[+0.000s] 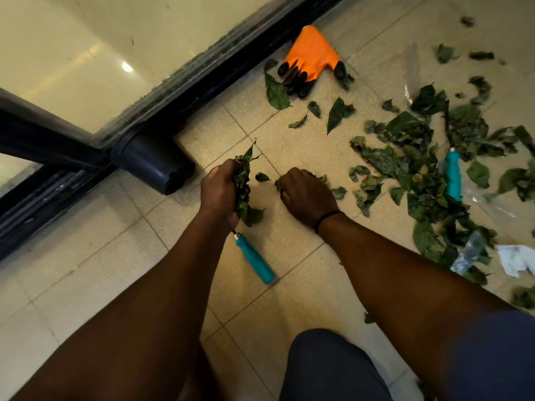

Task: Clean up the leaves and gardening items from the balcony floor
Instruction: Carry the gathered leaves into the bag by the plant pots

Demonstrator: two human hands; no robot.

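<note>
Sensibly, while the left hand (220,188) clamped a bunch of leaves (243,189) above the floor (289,241), the right hand (304,195), fingers curled, apparently on a few leaves, should have swept the big pile (419,175) inward before grabbing.

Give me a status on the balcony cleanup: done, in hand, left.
Done: little that shows; the tiles nearest the person are mostly bare. In hand: the left hand grips a bunch of leaves; the right hand is curled over a few more on the floor. Left: the big leaf pile, the orange glove, two teal-handled tools, and a paper scrap.
</note>
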